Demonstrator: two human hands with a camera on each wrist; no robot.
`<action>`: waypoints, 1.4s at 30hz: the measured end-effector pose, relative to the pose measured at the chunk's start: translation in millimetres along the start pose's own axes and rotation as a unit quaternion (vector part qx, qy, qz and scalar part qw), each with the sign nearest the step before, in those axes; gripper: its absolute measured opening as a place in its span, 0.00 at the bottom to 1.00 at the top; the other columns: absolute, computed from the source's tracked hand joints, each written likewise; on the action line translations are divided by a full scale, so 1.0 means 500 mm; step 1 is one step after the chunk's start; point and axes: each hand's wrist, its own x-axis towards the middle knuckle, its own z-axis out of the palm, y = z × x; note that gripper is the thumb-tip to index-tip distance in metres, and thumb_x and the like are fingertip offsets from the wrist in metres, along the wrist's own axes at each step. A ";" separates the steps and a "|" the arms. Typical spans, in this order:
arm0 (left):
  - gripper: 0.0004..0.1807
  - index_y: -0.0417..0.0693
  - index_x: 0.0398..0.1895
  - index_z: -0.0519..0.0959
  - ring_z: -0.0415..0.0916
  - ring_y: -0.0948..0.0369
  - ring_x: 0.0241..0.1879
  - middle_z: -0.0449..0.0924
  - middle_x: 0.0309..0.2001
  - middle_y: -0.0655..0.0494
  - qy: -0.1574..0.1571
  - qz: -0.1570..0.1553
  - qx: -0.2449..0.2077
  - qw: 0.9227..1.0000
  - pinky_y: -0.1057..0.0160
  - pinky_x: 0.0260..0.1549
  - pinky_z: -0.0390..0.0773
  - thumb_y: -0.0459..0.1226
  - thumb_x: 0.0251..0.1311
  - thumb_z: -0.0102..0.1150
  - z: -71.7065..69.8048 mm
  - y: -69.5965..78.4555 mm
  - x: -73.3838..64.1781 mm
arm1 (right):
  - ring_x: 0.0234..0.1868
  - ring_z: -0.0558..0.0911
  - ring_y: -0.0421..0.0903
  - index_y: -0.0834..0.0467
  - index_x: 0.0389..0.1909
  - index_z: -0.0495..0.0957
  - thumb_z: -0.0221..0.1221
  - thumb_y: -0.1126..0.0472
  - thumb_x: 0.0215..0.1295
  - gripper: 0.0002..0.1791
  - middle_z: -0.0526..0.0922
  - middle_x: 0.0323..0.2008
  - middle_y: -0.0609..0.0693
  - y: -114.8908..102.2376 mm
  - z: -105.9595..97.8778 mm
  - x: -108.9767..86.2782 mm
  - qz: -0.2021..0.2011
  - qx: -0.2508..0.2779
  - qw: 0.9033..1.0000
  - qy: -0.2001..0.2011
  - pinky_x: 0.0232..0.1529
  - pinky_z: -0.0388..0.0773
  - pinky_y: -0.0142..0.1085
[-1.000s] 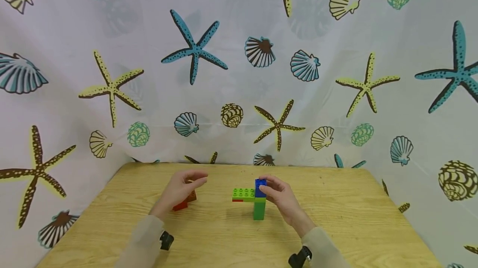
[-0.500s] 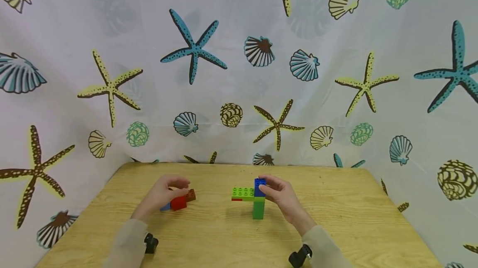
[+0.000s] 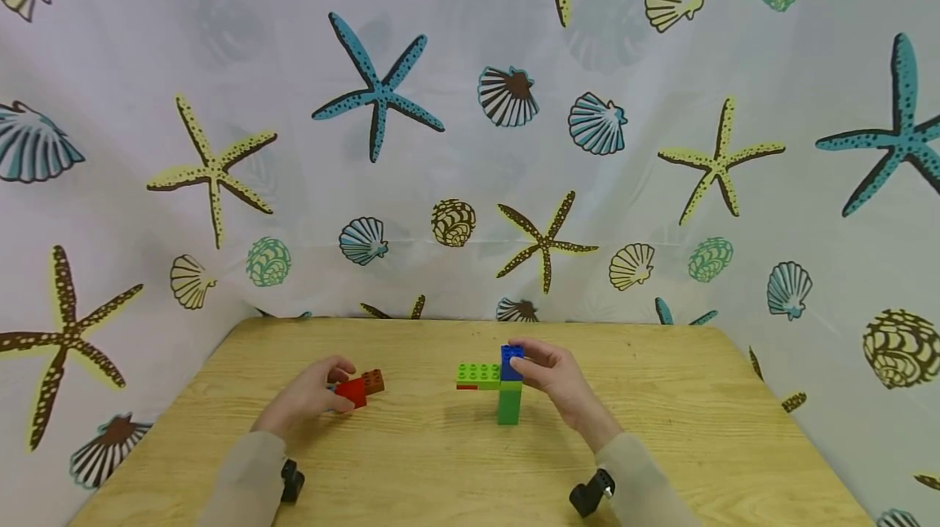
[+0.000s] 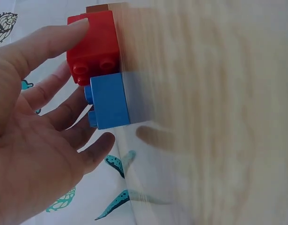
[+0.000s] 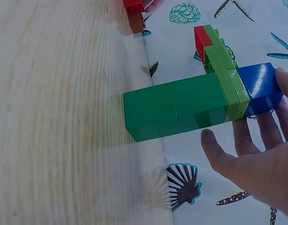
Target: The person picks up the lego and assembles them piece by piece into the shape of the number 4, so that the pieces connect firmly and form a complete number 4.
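On the left of the table, my left hand [image 3: 307, 393] has its thumb against the near face of a red toy brick [image 4: 94, 40], with the index finger behind it, pinching it. A blue brick [image 4: 110, 101] stands beside the red one, near the other, spread fingers. A brown brick [image 3: 373, 381] lies just past the red one. My right hand [image 3: 556, 376] pinches a dark blue brick [image 5: 261, 89] on top of a stack. Under it are light green bricks [image 3: 477, 375] jutting left, with a red piece [image 5: 202, 41] beneath their end, and an upright green column [image 5: 176, 110].
The wooden table [image 3: 441, 462] has a white curtain [image 3: 470, 143] printed with shells and starfish around its back and sides. Black wrist cameras sit on both sleeves. Bare wood lies between the stack and the loose bricks.
My left hand has moved left and down onto the loose bricks and now pinches the red one. The right hand still holds the dark blue brick on the stack.
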 end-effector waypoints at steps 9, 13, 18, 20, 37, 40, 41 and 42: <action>0.25 0.38 0.52 0.74 0.74 0.50 0.47 0.77 0.50 0.42 0.004 -0.008 0.004 1.000 0.52 0.45 0.77 0.25 0.47 0.69 0.002 0.001 0.004 | 0.56 0.80 0.47 0.58 0.64 0.75 0.64 0.54 0.65 0.27 0.78 0.60 0.56 -0.002 -0.015 0.004 -0.003 -0.002 1.000 -0.014 0.61 0.75 0.45; 0.21 0.38 0.49 0.77 0.75 0.53 0.46 0.80 0.47 0.45 0.006 0.004 0.005 1.000 0.54 0.46 0.76 0.27 0.49 0.67 0.001 -0.003 0.007 | 0.56 0.80 0.47 0.58 0.64 0.75 0.64 0.54 0.64 0.28 0.78 0.61 0.56 -0.002 -0.022 0.003 -0.003 0.006 1.000 -0.014 0.63 0.73 0.48; 0.21 0.36 0.53 0.77 0.76 0.54 0.44 0.81 0.48 0.44 0.025 0.010 -0.013 1.000 0.59 0.43 0.76 0.31 0.54 0.64 -0.003 0.001 0.006 | 0.56 0.80 0.47 0.57 0.65 0.74 0.64 0.54 0.64 0.28 0.77 0.62 0.56 0.000 -0.022 0.001 -0.001 0.007 1.000 -0.017 0.63 0.72 0.48; 0.22 0.37 0.55 0.76 0.76 0.53 0.46 0.80 0.50 0.43 0.037 0.005 -0.030 0.999 0.59 0.43 0.77 0.32 0.56 0.63 -0.006 0.010 0.004 | 0.57 0.80 0.46 0.57 0.65 0.73 0.64 0.53 0.65 0.29 0.76 0.62 0.56 0.000 -0.021 0.000 -0.001 0.007 1.000 -0.017 0.64 0.71 0.48; 0.26 0.39 0.63 0.68 0.77 0.55 0.43 0.70 0.58 0.38 0.086 0.028 -0.194 0.977 0.57 0.43 0.82 0.38 0.64 0.61 0.013 0.106 0.013 | 0.56 0.79 0.44 0.59 0.66 0.70 0.61 0.55 0.68 0.27 0.76 0.61 0.57 0.002 -0.017 0.002 -0.002 0.012 1.000 -0.011 0.63 0.73 0.46; 0.26 0.38 0.63 0.69 0.77 0.55 0.42 0.72 0.57 0.38 0.095 0.036 -0.200 0.974 0.57 0.41 0.82 0.38 0.64 0.61 0.018 0.115 0.013 | 0.56 0.79 0.44 0.59 0.66 0.70 0.61 0.56 0.68 0.27 0.77 0.61 0.57 0.002 -0.018 0.000 0.003 0.017 1.000 -0.009 0.61 0.75 0.43; 0.26 0.38 0.63 0.70 0.77 0.54 0.42 0.72 0.57 0.38 0.097 0.037 -0.203 0.974 0.56 0.41 0.82 0.38 0.64 0.61 0.020 0.118 0.015 | 0.55 0.79 0.44 0.59 0.66 0.70 0.61 0.56 0.68 0.27 0.77 0.60 0.56 0.001 -0.018 0.001 0.004 0.018 1.000 -0.007 0.60 0.75 0.42; 0.26 0.38 0.63 0.70 0.77 0.55 0.41 0.73 0.57 0.39 0.099 0.039 -0.203 0.973 0.56 0.41 0.81 0.38 0.64 0.62 0.021 0.121 0.016 | 0.55 0.79 0.44 0.59 0.66 0.71 0.61 0.56 0.68 0.27 0.77 0.60 0.56 0.000 -0.018 0.002 0.005 0.020 1.000 -0.005 0.59 0.76 0.42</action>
